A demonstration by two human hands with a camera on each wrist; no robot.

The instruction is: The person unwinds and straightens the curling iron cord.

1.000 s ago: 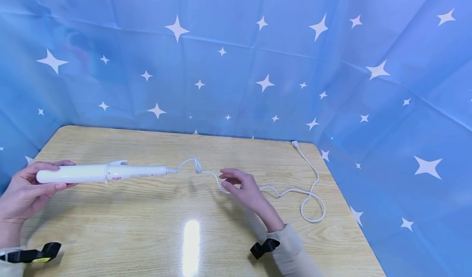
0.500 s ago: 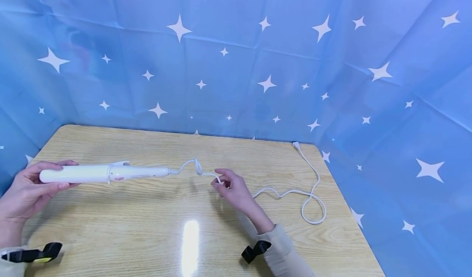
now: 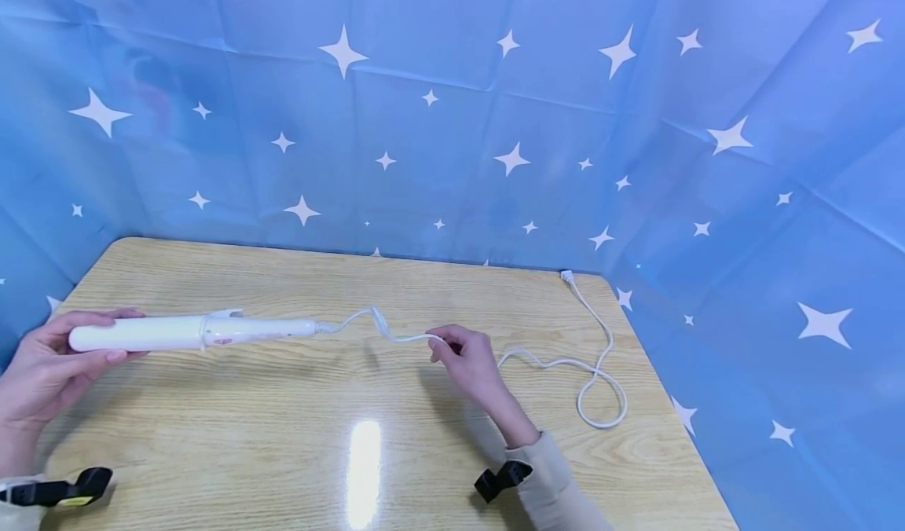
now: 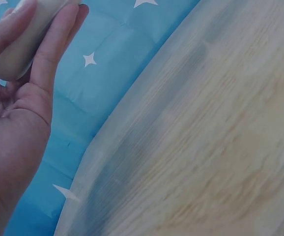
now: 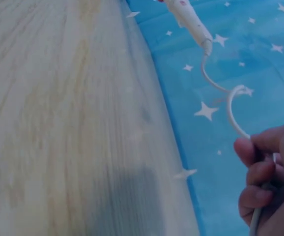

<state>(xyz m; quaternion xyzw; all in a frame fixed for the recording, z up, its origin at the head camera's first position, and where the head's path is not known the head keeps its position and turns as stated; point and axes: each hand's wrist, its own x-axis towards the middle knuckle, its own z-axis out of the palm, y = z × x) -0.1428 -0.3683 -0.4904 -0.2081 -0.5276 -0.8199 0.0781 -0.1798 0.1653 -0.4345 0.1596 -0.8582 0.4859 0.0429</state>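
Note:
A white curling iron (image 3: 155, 332) is held level above the table at the left, its handle pointing right. My left hand (image 3: 53, 366) grips the thick barrel end between thumb and fingers; in the left wrist view the rounded white end (image 4: 14, 64) shows between them. From the handle runs a white cord (image 3: 406, 338) with a small twist near the iron. My right hand (image 3: 470, 362) pinches this cord between thumb and forefinger, and in the right wrist view the cord (image 5: 235, 118) passes on through the curled fingers.
The cord's far part lies on the wooden table (image 3: 247, 437) at the right in a loop, ending in a plug (image 3: 566, 276) near the back right corner. A blue star-patterned cloth (image 3: 424, 122) hangs behind and beside the table.
My right hand first moved left and took hold of the cord, then drew it rightward, so the stretch to the iron is straighter. The left hand has barely moved.

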